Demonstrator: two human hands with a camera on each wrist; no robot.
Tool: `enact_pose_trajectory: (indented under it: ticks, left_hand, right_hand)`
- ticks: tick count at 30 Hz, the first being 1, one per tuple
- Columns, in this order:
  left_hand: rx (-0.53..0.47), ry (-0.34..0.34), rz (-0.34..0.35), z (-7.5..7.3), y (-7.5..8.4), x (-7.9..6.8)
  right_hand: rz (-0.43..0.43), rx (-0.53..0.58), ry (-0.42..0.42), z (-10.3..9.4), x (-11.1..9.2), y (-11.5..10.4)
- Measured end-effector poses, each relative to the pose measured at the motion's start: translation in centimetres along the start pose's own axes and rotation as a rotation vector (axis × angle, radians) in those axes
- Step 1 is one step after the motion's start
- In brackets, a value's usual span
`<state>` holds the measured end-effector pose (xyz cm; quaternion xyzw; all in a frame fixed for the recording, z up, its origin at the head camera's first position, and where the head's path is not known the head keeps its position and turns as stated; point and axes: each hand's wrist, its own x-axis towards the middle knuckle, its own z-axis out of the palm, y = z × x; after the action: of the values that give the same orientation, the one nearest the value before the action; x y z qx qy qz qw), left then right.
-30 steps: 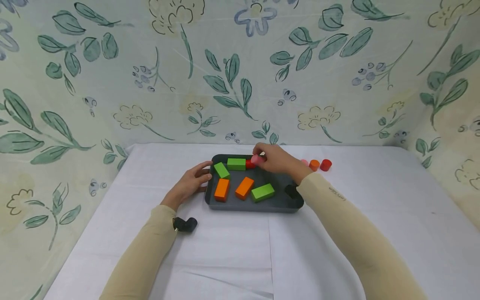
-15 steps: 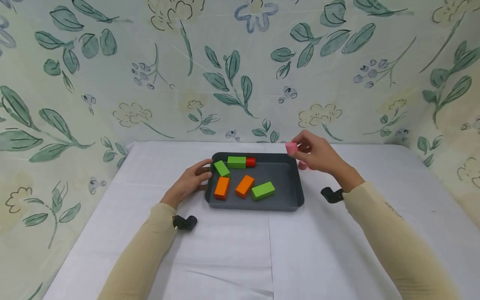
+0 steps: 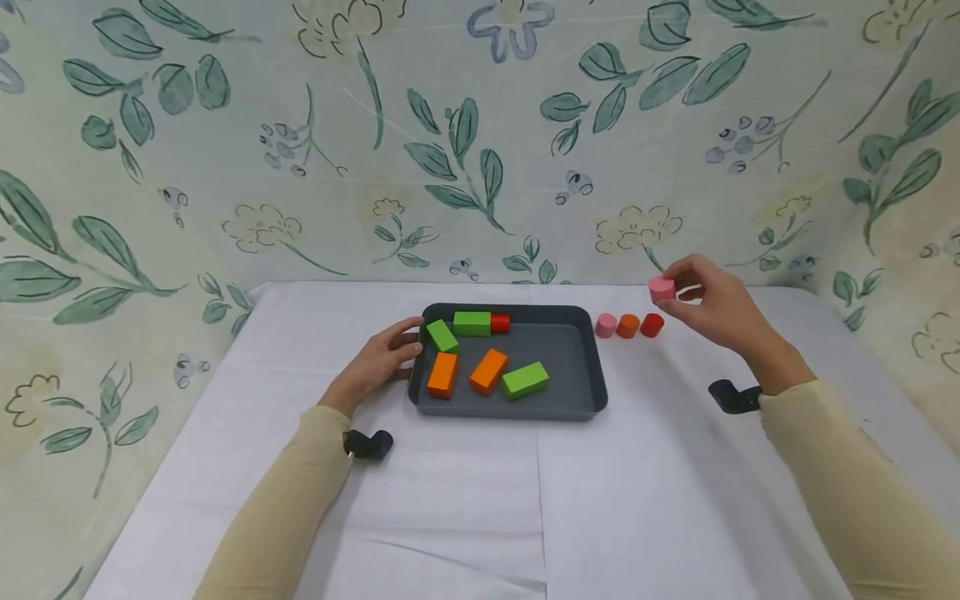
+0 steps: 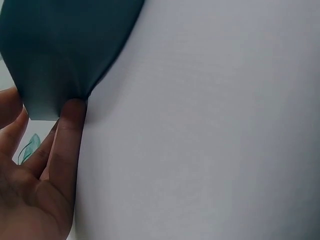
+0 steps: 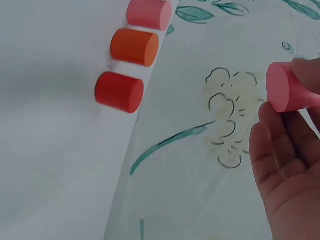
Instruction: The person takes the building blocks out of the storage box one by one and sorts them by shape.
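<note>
In the head view my right hand (image 3: 712,304) pinches a pink cylinder block (image 3: 662,289) between thumb and fingers, held up to the right of the row of cylinders. The right wrist view shows the same pink cylinder (image 5: 287,87) with its flat end facing out. My left hand (image 3: 375,362) rests against the left side of a dark grey tray (image 3: 573,404). Seen from the left wrist, fairly straight fingers (image 4: 67,145) touch the tray's corner (image 4: 65,60). Inside the tray lie green blocks (image 3: 526,381), orange blocks (image 3: 442,375) and a red piece (image 3: 500,323).
Right of the tray, a pink cylinder (image 3: 606,326), an orange cylinder (image 3: 627,326) and a red cylinder (image 3: 652,325) form a short row. All stand on a white cloth (image 3: 465,500). A leaf-patterned fabric backdrop (image 3: 315,208) rises behind the cloth's far edge.
My right hand has carried the pink cylinder from above the tray rightward, past the row of cylinders. The blocks in the tray and my left hand have stayed in place.
</note>
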<state>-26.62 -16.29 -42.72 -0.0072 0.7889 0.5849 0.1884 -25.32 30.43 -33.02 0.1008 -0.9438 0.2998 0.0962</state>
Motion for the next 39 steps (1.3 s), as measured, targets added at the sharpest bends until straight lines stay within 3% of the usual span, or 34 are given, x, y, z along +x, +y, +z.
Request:
enact_pose_trajectory:
  ticks: [5, 13, 24, 34, 36, 39]
  left_hand:
    - [0.007, -0.008, 0.011, 0.0, 0.1, -0.1]
    - [-0.002, -0.005, 0.019, -0.1, -0.2, 0.0]
    - [0.002, -0.013, 0.025, 0.1, 0.0, -0.3]
    - [-0.002, -0.010, 0.013, 0.2, -0.1, -0.3]
    - [0.004, -0.008, 0.019, 0.1, 0.0, -0.3]
    - [0.008, -0.011, 0.015, 0.0, 0.0, -0.2]
  right_hand:
    - [0.089, -0.007, -0.001, -0.6, 0.1, 2.6]
    - [0.231, -0.011, -0.052, 0.3, 0.4, 6.0]
    - [0.286, -0.066, -0.119, 2.8, 1.8, 8.1]
    - [0.297, -0.062, -0.063, 5.5, 4.0, 16.1]
    - [0.305, -0.058, -0.058, 5.3, 3.9, 15.8]
    - [0.345, -0.030, -0.083, 4.4, 2.9, 12.4]
